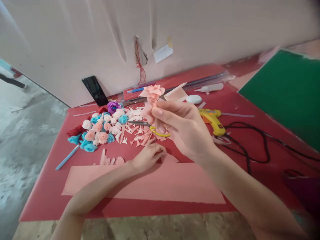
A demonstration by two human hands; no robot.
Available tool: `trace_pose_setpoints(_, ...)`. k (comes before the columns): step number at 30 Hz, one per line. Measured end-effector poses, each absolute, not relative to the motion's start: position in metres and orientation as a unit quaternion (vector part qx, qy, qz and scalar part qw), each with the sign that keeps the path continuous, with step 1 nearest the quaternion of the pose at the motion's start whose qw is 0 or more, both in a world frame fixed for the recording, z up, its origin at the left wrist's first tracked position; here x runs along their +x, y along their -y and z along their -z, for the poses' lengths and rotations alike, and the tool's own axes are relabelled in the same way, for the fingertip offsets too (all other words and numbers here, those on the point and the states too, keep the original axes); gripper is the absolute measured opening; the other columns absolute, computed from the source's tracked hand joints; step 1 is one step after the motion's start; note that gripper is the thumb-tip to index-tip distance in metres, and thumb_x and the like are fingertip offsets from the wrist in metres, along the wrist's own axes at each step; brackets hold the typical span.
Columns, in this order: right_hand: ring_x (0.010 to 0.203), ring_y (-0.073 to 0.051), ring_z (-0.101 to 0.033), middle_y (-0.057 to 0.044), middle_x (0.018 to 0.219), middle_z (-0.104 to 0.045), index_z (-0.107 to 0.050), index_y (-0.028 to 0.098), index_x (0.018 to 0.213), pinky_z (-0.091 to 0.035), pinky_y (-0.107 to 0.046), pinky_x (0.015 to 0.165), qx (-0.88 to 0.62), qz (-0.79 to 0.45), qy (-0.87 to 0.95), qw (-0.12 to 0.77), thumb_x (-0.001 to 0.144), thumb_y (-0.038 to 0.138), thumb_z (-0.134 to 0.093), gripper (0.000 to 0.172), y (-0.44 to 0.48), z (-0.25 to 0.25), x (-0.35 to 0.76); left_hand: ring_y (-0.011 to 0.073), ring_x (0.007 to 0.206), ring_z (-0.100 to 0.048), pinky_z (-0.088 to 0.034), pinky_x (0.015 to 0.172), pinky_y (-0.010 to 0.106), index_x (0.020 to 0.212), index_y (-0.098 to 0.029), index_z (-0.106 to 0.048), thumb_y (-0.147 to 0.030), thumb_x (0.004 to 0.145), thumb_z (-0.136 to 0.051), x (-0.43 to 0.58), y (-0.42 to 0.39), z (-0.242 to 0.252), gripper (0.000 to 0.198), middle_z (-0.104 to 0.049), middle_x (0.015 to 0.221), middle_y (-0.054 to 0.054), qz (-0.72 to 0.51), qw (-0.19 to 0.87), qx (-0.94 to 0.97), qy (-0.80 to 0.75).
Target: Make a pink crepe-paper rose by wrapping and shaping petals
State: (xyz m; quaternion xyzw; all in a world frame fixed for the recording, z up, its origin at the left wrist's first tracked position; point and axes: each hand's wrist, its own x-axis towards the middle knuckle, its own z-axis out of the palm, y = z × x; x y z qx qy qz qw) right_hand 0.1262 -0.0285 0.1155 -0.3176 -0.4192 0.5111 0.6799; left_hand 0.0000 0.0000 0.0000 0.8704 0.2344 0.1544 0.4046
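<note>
Red table sheet (50, 186) against pale wall. Pink crepe sheet (162, 183) at 6 o'clock; paper rose pile (100, 128) at 9. Right hand (182, 128) pinches pink paper flower (152, 93) at centre. Left hand (147, 156) curled on sheet, fingertips down. Keep pinch low under petals, avoid crushing. Stem blurred, glue gun (212, 120) at 3 o'clock partly hidden.

Pink paper flower (152, 92), red table sheet (47, 186), yellow glue gun (212, 120), green board (290, 90).

right hand (180, 128) pinching pink paper flower (152, 93), left hand (147, 156) on scraps (140, 136)
</note>
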Motion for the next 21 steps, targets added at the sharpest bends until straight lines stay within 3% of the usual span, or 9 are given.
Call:
trace_pose_setpoints(3,0.045,-0.005,-0.040,0.006,0.056,-0.061,-0.070,0.023,0.061,-0.033,-0.023,0.044,-0.327,-0.510,0.410,0.682,0.072,0.022,-0.069,0.010,0.028,-0.117,0.127,0.0171,0.086,-0.063,-0.048,0.090,0.036,0.076,-0.019,-0.064,-0.018,0.089,-0.051,-0.001,-0.001,-0.002,0.018,-0.071,0.083,0.002,-0.176,0.419,0.852,-0.261)
trace_pose_setpoints(8,0.042,-0.005,-0.042,0.005,0.054,-0.063,-0.073,0.026,0.061,-0.033,-0.023,0.040,-0.344,-0.502,0.393,0.690,0.065,0.023,-0.075,0.005,0.027,-0.120,0.130,0.0140,0.078,-0.065,-0.052,0.072,0.026,0.083,-0.018,-0.064,-0.020,0.086,-0.056,-0.008,-0.010,-0.023,0.009,-0.071,0.085,0.002,-0.240,0.428,0.814,-0.312)
trace_pose_setpoints(11,0.041,-0.006,-0.044,0.005,0.053,-0.063,-0.073,0.029,0.059,-0.035,-0.023,0.039,-0.332,-0.499,0.404,0.691,0.062,0.026,-0.079,0.007,0.027,-0.120,0.131,0.0107,0.064,-0.062,-0.048,0.058,0.020,0.085,-0.017,-0.061,-0.018,0.083,-0.058,-0.017,-0.019,-0.044,0.004,-0.068,0.075,-0.001,-0.283,0.420,0.796,-0.331)
trace_pose_setpoints(16,0.044,-0.008,-0.049,0.005,0.057,-0.067,-0.075,0.035,0.065,-0.036,-0.022,0.039,-0.300,-0.409,0.517,0.689,0.073,0.027,-0.074,0.012,0.026,-0.107,0.136,0.0062,0.048,-0.049,-0.036,0.045,0.016,0.082,-0.018,-0.052,-0.020,0.082,-0.056,-0.037,-0.025,-0.080,0.005,-0.048,0.054,-0.008,-0.377,0.392,0.766,-0.345)
trace_pose_setpoints(21,0.057,-0.014,-0.060,0.003,0.063,-0.068,-0.076,0.038,0.071,-0.044,-0.027,0.045,-0.290,-0.318,0.589,0.684,0.076,0.026,-0.073,0.013,0.028,-0.097,0.139,0.0044,0.056,-0.050,-0.040,0.048,0.013,0.082,-0.019,-0.053,-0.016,0.083,-0.057,-0.054,-0.014,-0.104,0.005,-0.053,0.069,-0.005,-0.469,0.340,0.751,-0.317)
